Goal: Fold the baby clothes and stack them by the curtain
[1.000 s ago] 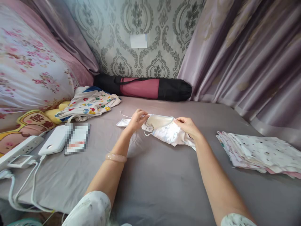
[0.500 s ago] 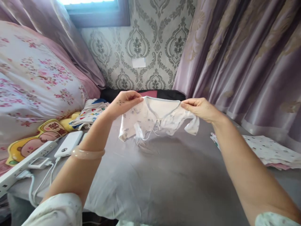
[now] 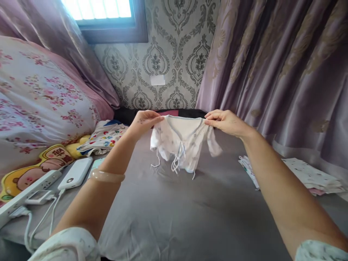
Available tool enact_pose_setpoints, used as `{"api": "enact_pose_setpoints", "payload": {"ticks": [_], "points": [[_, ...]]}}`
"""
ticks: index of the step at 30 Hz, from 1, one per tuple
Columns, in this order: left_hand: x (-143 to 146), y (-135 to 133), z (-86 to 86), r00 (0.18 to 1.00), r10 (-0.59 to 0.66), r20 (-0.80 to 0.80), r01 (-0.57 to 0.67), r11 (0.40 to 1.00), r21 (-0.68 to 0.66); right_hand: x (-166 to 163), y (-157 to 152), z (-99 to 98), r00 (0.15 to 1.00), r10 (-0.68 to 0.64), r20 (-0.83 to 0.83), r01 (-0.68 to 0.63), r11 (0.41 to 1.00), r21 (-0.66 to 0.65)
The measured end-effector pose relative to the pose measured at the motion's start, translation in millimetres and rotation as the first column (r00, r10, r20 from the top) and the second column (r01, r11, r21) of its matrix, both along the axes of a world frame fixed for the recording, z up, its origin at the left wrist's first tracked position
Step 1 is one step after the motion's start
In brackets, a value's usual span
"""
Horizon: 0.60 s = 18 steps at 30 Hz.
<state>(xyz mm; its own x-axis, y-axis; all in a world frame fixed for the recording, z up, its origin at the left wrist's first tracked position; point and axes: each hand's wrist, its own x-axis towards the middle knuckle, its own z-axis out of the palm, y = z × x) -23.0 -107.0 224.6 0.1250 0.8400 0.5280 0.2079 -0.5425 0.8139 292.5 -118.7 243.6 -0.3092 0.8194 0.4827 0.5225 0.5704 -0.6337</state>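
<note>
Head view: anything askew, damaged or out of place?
Nothing damaged. The white baby top hangs between left hand and right hand, ties dangling; a printed garment lies crumpled left, unlike the flat stack at right.

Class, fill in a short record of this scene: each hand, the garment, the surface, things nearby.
Left hand: pinches one shoulder of the baby shirt
Right hand: pinches the other shoulder
Baby shirt: white, held up, ties dangling above the grey sheet
Left side: power bank, power strip, printed clothes
Right side: folded cloth pile
</note>
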Motion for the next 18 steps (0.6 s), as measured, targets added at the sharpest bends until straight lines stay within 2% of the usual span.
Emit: {"api": "enact_pose_setpoints", "payload": {"ticks": [5,11,14,18], "points": [[11,18,-5.5,0.997,-0.053,0.056,0.059,0.992,-0.112,0,19,-6.6,0.997,-0.023,-0.068,0.024,1.000,0.020],[26,40,-9.7,0.991,-0.020,0.129,0.040,0.987,-0.156,-1,44,-21.4,0.975,-0.196,-0.100,0.205,0.974,0.091],[32,46,-13.5,0.992,0.004,0.124,0.009,0.995,-0.100,0,48,-25.0,0.965,-0.255,-0.054,0.261,0.947,0.190],[37,48,-21.8,0.992,0.063,0.106,-0.075,0.991,0.110,-2,43,-28.3,0.936,-0.350,-0.025,0.338,0.881,0.331]]}}
